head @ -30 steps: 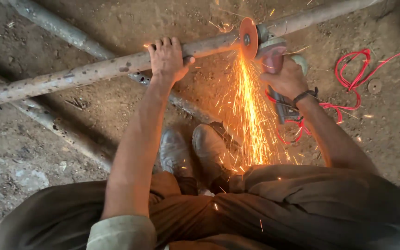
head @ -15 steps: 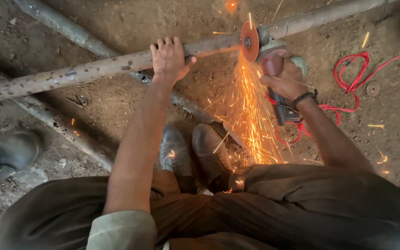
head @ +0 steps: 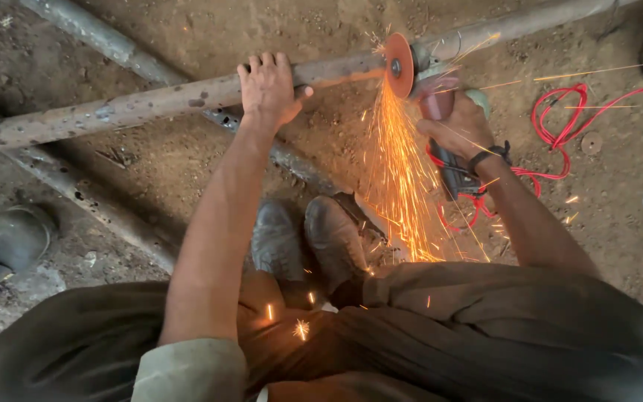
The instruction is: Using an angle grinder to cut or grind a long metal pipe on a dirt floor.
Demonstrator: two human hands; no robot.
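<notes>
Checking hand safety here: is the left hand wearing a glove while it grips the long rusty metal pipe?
No, the left hand is bare where it grips the long rusty metal pipe, beside the orange cutting disc.

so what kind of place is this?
Likely an outdoor work yard or building site: bare dirt ground, rusty metal pipes lying about, and a red cable trailing over the soil to the sparking angle grinder.
</notes>
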